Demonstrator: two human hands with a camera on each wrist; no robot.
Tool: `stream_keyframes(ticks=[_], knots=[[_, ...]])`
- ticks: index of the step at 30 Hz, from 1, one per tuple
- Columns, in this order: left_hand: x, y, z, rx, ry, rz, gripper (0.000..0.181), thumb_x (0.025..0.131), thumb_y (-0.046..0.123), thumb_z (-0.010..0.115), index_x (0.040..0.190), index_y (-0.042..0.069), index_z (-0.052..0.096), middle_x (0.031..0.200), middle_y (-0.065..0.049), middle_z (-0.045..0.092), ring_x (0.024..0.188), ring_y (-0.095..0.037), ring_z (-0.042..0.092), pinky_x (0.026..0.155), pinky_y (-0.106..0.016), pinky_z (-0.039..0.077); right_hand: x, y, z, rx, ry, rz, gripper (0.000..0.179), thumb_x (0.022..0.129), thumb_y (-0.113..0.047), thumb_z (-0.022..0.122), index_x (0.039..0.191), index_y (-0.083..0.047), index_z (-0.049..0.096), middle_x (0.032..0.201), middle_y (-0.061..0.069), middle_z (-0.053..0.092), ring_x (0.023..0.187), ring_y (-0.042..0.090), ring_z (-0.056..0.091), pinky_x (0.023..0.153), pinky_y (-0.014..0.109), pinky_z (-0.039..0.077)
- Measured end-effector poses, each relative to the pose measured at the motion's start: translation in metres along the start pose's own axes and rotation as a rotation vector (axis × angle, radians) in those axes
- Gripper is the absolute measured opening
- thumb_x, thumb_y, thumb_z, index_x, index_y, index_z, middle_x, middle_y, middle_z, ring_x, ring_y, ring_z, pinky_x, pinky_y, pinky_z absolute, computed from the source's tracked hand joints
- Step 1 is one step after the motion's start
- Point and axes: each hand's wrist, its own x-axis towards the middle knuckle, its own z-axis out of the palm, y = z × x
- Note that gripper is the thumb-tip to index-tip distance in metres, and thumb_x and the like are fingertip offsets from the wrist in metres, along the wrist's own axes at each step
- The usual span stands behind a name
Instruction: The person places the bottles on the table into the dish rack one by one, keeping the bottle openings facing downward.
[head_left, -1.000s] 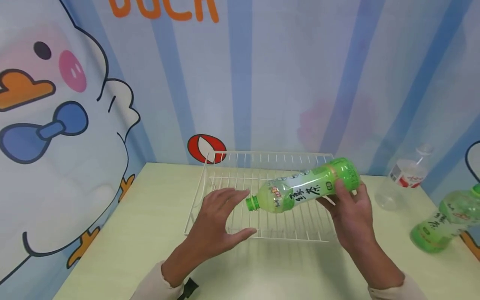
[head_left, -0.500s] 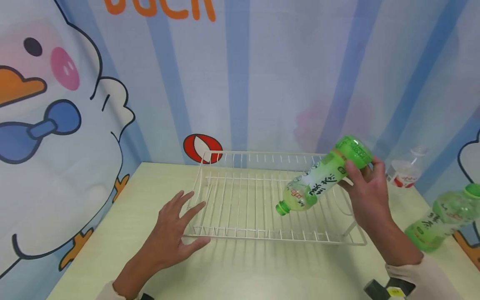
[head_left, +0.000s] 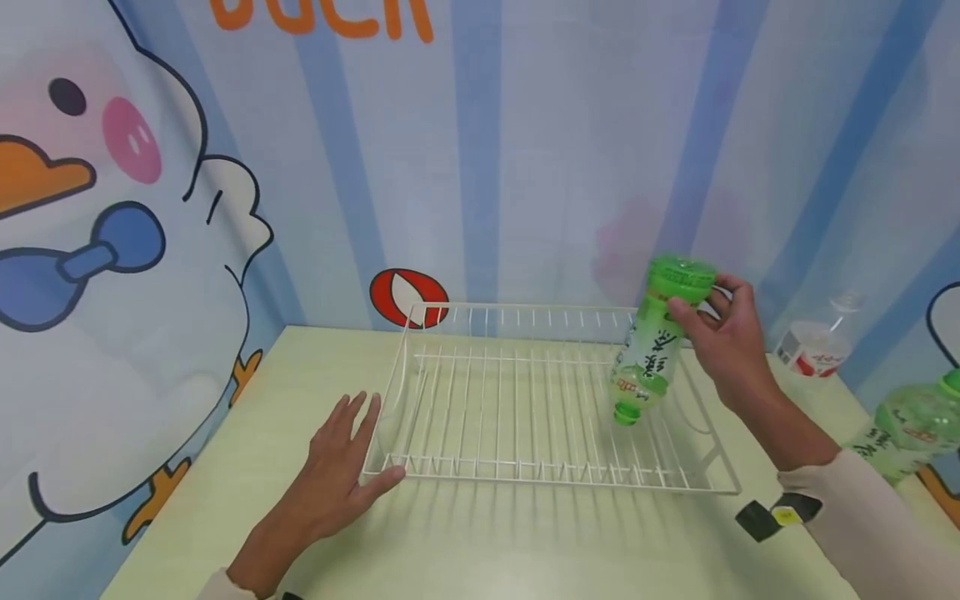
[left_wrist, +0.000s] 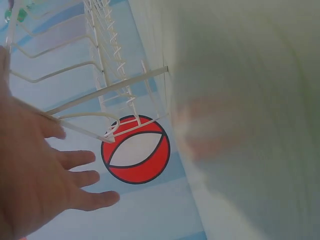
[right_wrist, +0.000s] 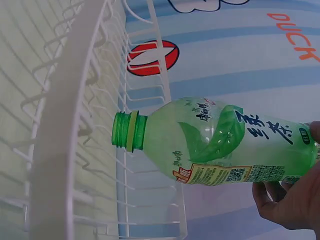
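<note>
Right of centre, the right hand (head_left: pixel 729 337) is gripping the bottle (head_left: pixel 651 343), which is now tipping more steeply than a moment ago, its neck pointing down over the rack (head_left: pixel 555 482). Lower left, the left hand (head_left: pixel 330 475) is spreading its fingers, gripping nothing.

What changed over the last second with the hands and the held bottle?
The right hand has swung the green bottle from nearly level, neck to the left, to neck-down above the right part of the wire rack. The left hand moved left, from near the neck to the rack's front left corner. Unchanged: right hand's grip, rack, clear bottle, other green bottle.
</note>
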Motion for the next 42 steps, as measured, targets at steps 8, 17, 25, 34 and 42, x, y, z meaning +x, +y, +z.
stream_keyframes(ticks=[8,17,25,34,42], knots=[[0.001,0.001,-0.001,0.029,0.036,0.020,0.092,0.090,0.055,0.061,0.160,0.014,0.017,0.161,-0.018,0.021,0.148,-0.041,0.012,0.110,-0.069,0.020,0.018,0.019,-0.005,-0.185,0.008,0.049,0.064,0.100,-0.033,0.059,0.145,-0.013,0.017,0.154,0.023,0.034,0.107,0.002,0.056,0.078,0.012,0.047],[0.003,0.013,-0.005,0.039,-0.002,-0.014,0.095,0.087,0.062,0.061,0.157,0.007,0.028,0.161,-0.015,0.023,0.148,-0.040,0.010,0.112,-0.068,0.018,0.030,0.028,-0.005,-0.302,-0.053,0.076,0.075,0.101,-0.039,0.053,0.151,-0.006,0.007,0.156,0.022,0.030,0.125,0.028,0.053,0.085,0.025,0.046],[0.006,0.018,-0.005,0.075,0.000,-0.013,0.103,0.086,0.069,0.058,0.155,0.000,0.027,0.161,-0.019,0.024,0.148,-0.038,0.014,0.112,-0.065,0.023,0.041,0.035,0.003,-0.345,-0.131,0.072,0.078,0.102,-0.037,0.052,0.151,-0.002,0.003,0.157,0.026,0.026,0.132,0.046,0.044,0.091,0.040,0.047],[0.003,0.016,-0.004,0.048,0.014,-0.039,0.105,0.084,0.069,0.061,0.156,0.002,0.026,0.161,-0.019,0.024,0.149,-0.040,0.014,0.112,-0.065,0.023,0.060,0.041,0.015,-0.369,-0.154,0.162,0.083,0.102,-0.040,0.052,0.151,0.001,-0.001,0.152,0.034,0.026,0.125,0.050,0.047,0.096,0.056,0.044],[0.003,0.018,-0.005,0.049,0.023,-0.045,0.105,0.082,0.068,0.063,0.157,0.004,0.026,0.159,-0.018,0.029,0.148,-0.040,0.015,0.111,-0.066,0.024,0.079,0.046,0.022,-0.413,-0.128,0.282,0.092,0.100,-0.047,0.052,0.151,-0.002,-0.010,0.155,0.036,0.020,0.127,0.052,0.044,0.102,0.060,0.039]])
